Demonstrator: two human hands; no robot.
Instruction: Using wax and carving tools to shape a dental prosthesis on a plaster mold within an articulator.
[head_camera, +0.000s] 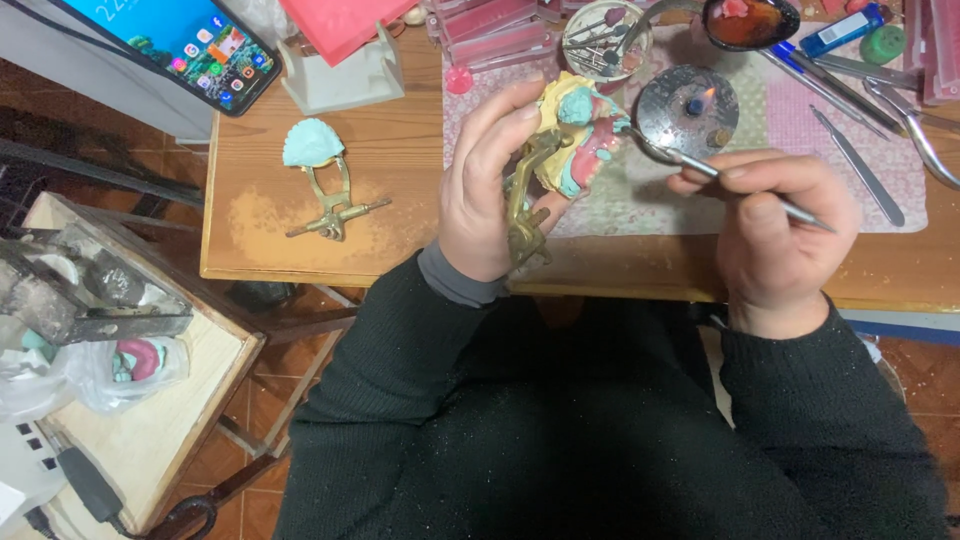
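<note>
My left hand (488, 190) grips a brass dental articulator (525, 205) that carries a yellow and teal plaster model with pink wax (578, 140). It is held upright above the table's front edge. My right hand (775, 235) pinches a thin metal carving tool (745, 188) like a pen. The tool's tip touches the right side of the model, near the pink wax. Just behind the tip a small flame burns on a round metal burner (688, 108).
A second articulator with a teal cast (322, 180) lies on the wooden table (260, 240) at the left. Metal instruments (860, 165) and pliers lie on a patterned cloth (880, 180) at the right. A phone (190, 45) leans at the back left. A side stand (150, 420) holds bags.
</note>
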